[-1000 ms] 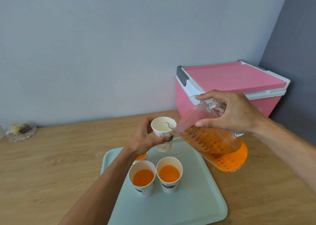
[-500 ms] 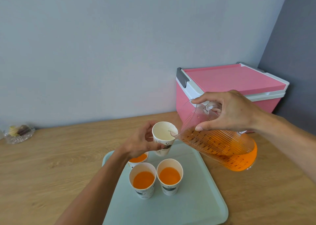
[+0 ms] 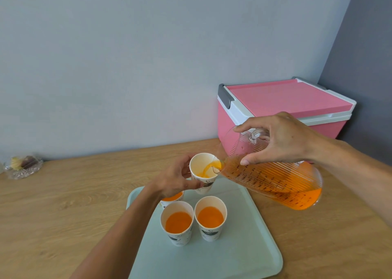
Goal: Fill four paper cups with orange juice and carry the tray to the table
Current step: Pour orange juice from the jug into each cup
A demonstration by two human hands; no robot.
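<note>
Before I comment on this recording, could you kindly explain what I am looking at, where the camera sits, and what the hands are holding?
There is no machine here: a person wears one wide-angle camera on the head, looking forward and down at their own bare hands. The right hand tilts a clear measuring jug of orange juice, pouring into a paper cup that the left hand holds above a pale green tray. Three more cups on the tray already hold juice; one is partly hidden by the left hand. The tray lies on a wooden counter, with a pink cooler box behind and a small glass dish far left.
</note>
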